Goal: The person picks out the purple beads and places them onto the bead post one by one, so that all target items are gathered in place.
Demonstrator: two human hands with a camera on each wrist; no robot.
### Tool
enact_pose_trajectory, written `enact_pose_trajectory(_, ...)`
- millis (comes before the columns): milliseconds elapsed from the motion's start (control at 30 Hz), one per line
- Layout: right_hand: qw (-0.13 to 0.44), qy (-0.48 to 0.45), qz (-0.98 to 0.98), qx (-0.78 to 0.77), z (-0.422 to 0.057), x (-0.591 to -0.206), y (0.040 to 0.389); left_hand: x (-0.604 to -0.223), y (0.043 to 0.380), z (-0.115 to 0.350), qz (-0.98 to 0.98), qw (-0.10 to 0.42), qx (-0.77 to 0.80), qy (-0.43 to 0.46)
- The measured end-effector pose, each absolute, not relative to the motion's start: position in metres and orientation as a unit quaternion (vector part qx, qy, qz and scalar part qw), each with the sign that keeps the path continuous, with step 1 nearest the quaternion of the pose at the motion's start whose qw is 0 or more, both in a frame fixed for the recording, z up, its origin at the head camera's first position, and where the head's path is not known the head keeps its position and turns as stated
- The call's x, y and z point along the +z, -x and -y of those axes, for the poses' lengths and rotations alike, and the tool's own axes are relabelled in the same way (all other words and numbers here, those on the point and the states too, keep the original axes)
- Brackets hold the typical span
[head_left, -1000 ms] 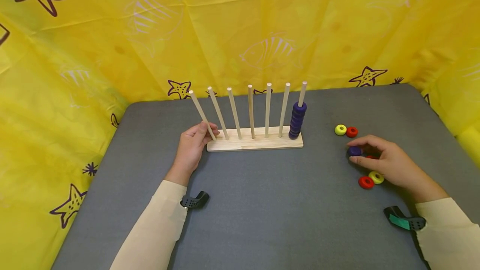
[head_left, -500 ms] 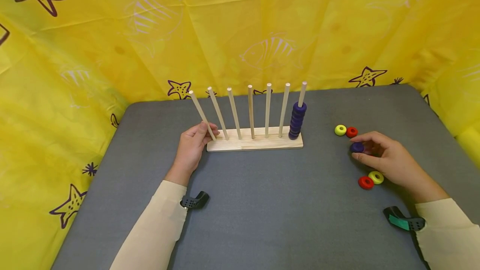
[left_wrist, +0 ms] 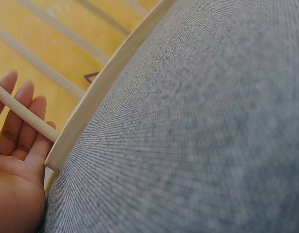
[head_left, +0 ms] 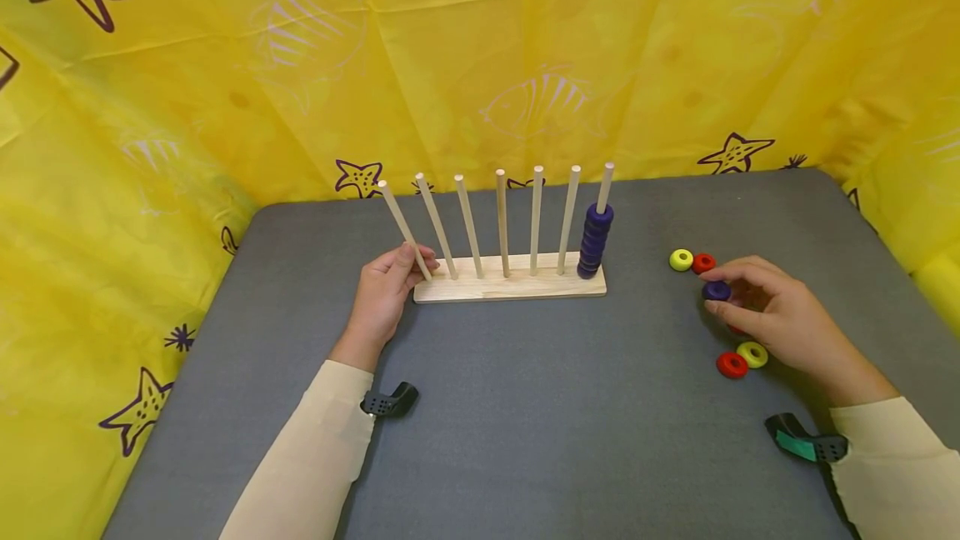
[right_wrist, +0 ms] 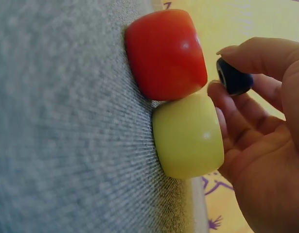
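Note:
My left hand [head_left: 385,290] holds the leftmost peg [head_left: 403,227] of a wooden peg stand low down, thumb in front and fingers passing behind it. The left wrist view shows those fingers [left_wrist: 23,116] behind the peg, close to the base [left_wrist: 86,104]. My right hand [head_left: 783,319] pinches a purple bead [head_left: 716,291] between thumb and fingertips; its hole shows in the right wrist view. A stack of purple beads [head_left: 595,242] sits on the rightmost peg, and the other pegs are bare. Part of a red bead [head_left: 736,329] shows beneath my right hand.
Beyond the right hand lie a yellow bead [head_left: 681,260] and a red bead [head_left: 703,263], side by side. Nearer are another red bead [head_left: 732,365] and yellow bead [head_left: 752,354], touching. A yellow patterned cloth [head_left: 450,65] hangs behind the grey table [head_left: 525,423].
The right hand has moved slightly away from me with the purple bead, which has turned so its top faces up more. The left hand and the stand have stayed put.

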State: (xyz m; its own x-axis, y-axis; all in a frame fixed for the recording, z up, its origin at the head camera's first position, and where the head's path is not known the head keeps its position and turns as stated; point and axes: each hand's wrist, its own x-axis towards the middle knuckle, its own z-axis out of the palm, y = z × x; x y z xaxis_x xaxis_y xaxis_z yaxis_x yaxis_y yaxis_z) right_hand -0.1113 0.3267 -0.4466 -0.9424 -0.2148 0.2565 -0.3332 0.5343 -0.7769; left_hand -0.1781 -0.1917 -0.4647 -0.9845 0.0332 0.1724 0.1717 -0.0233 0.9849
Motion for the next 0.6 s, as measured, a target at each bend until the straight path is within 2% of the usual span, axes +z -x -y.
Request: enact_pose_trajectory(600,0.094,-0.194,0.869,0.446,-0.304,-0.428,0.107,-0.463,0.177,0.19,0.678,0.05,-0.729,0.079)
